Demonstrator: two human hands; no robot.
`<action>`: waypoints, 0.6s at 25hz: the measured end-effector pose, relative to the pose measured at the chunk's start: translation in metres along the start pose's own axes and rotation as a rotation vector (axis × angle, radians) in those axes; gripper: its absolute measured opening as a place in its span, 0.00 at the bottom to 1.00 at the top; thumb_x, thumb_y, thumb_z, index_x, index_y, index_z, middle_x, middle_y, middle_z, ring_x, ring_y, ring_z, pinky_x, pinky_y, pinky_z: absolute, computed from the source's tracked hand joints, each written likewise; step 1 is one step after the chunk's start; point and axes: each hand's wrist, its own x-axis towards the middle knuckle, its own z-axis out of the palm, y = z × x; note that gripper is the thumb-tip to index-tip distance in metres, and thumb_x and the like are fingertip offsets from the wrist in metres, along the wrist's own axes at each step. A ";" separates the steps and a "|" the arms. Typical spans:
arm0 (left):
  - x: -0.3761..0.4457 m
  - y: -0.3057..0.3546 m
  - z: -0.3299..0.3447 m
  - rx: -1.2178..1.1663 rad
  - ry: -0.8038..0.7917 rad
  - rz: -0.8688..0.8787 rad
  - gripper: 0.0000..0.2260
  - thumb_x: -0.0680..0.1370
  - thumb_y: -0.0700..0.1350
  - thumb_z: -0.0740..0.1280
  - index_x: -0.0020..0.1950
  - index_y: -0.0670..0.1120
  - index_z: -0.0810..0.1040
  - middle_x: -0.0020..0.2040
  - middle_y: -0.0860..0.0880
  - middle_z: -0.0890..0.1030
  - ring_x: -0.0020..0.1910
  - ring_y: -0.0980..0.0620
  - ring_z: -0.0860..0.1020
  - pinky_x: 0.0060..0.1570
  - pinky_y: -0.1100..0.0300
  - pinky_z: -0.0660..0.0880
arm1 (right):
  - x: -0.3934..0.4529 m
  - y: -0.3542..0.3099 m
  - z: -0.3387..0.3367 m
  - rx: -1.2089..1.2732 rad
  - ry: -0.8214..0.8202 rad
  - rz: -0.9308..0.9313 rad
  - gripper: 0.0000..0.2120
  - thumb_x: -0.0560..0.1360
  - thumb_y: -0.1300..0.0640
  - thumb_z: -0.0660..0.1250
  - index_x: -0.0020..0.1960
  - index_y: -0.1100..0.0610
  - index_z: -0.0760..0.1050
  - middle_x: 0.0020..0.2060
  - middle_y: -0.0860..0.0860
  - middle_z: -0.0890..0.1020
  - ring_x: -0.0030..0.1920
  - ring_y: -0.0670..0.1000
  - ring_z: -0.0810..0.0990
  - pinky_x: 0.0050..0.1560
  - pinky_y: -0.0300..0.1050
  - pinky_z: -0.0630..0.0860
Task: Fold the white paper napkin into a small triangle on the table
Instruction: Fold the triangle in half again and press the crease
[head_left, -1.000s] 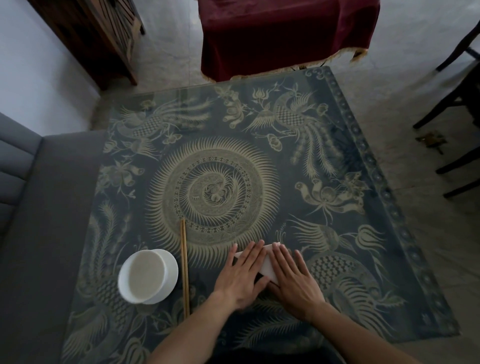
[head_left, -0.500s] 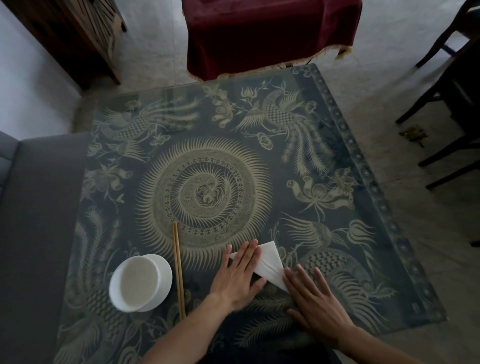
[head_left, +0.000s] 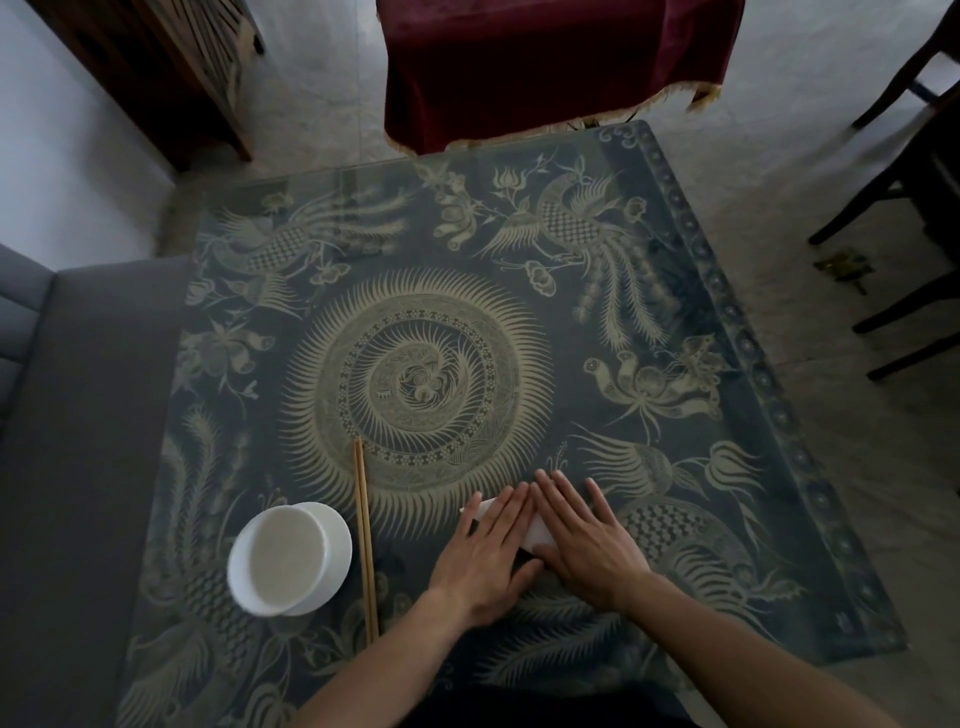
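Both hands flat on the worktop (head_left: 519, 332), fingers straight and close together, palms down, gripping nothing. Left hand (head_left: 488, 551) and right hand (head_left: 587, 540) side by side near the near edge, index fingers almost touching at the tips. White paper napkin (head_left: 535, 535) pinned beneath them, nearly all hidden: only a sliver showing in the gap between the hands and a small white corner poking out at the left hand's far-left side. Shape of the fold impossible to confirm under the palms.

Step in hand, by the look of it: pressing a crease flat. To do it well:

- Keep pressure even across both palms, not just the fingertips, so thin paper takes a sharp line without puckering.
- Slide outward from the middle toward the corners rather than lifting and patting; glossy, glass-like top likely slippery, so hold one hand still as an anchor while the other sweeps.
- Check edge alignment before committing; soft napkin paper tears or creeps if dragged hard.
- Lift one hand at a time to inspect, never both, lest the fold spring open.

Chopsticks (head_left: 363, 535) lying to the left, running near to far, with a white bowl (head_left: 288, 558) just beside them further left; both well apart from the napkin, though a wide leftward sweep could nudge the sticks. Safer to keep strokes short.
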 end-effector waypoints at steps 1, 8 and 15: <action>-0.001 -0.002 0.001 0.001 0.000 0.004 0.32 0.82 0.65 0.41 0.78 0.48 0.34 0.79 0.52 0.34 0.75 0.57 0.31 0.72 0.47 0.32 | 0.000 0.000 0.002 0.003 -0.003 0.006 0.34 0.82 0.38 0.43 0.79 0.58 0.41 0.79 0.54 0.43 0.77 0.54 0.38 0.73 0.60 0.42; -0.027 -0.034 0.005 0.067 0.030 -0.036 0.30 0.83 0.61 0.46 0.80 0.45 0.47 0.80 0.49 0.43 0.78 0.51 0.43 0.72 0.43 0.39 | -0.001 0.000 0.003 0.026 -0.007 0.027 0.34 0.81 0.37 0.46 0.79 0.57 0.46 0.79 0.53 0.48 0.78 0.56 0.43 0.72 0.62 0.45; -0.042 -0.046 0.004 0.103 0.008 -0.102 0.29 0.83 0.60 0.49 0.80 0.44 0.52 0.80 0.48 0.49 0.79 0.48 0.48 0.71 0.39 0.46 | -0.006 0.002 0.002 0.033 -0.025 0.058 0.35 0.80 0.34 0.44 0.79 0.53 0.42 0.79 0.50 0.42 0.76 0.53 0.33 0.72 0.64 0.38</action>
